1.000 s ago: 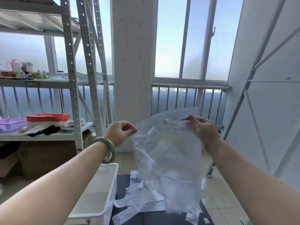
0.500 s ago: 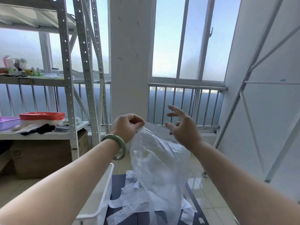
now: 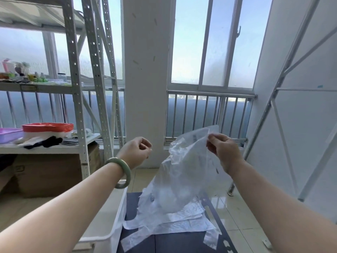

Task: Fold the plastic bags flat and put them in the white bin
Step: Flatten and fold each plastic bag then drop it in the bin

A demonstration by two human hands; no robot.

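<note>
Clear crumpled plastic bag (image 3: pixel 184 172) hangs from the right hand (image 3: pixel 223 152).
Its fingers pinch the bag's top edge; the left hand (image 3: pixel 137 152), apart, is curled and empty. Below, flat white plastic bags (image 3: pixel 182 221) lie on a dark table (image 3: pixel 173 241) beside the white plastic bin (image 3: pixel 116 216).

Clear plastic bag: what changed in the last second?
Both hands pinched its top edge; the right hand let go, then re-pinched the top corner. The left hand released the clear plastic bag and is curled, apart from it, so it hangs from the right grip alone. The white bin and the flat bags on the table stayed put.
</note>
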